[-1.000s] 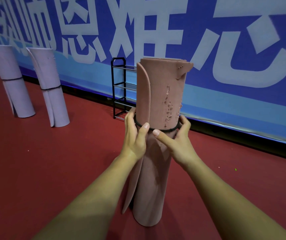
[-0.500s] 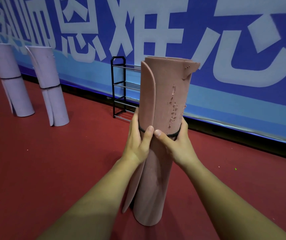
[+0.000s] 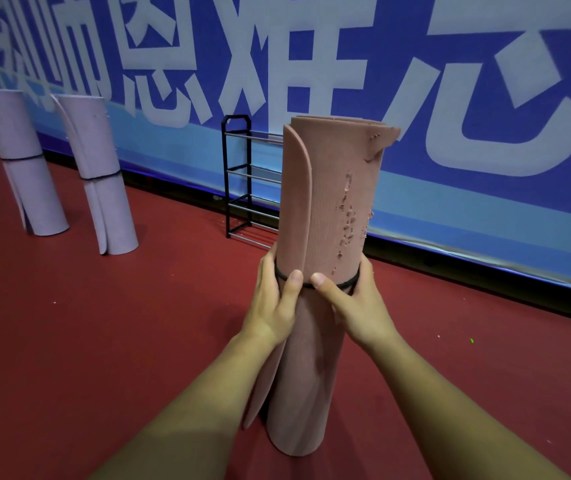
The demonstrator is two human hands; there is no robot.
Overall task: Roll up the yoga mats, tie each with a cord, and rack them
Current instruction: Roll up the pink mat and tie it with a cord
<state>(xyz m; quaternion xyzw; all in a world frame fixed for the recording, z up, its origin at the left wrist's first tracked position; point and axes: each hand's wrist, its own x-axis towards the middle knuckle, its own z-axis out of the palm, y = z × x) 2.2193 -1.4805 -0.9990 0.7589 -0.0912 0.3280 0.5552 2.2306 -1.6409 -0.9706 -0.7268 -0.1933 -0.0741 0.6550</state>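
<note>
Left grip point(image 3: 272, 306) and right grip point(image 3: 358, 308) both clasp the upright pink mat point(image 3: 325, 202) from either side, thumbs pressing the black cord point(image 3: 348, 281) between them, rack point(image 3: 237, 174) just beyond.

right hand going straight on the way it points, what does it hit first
The upright rolled pink foam yoga mat: the right hand grips it at the thin black cord, so nothing lies between.

head view looks forward and down, close above the forearms.
</note>
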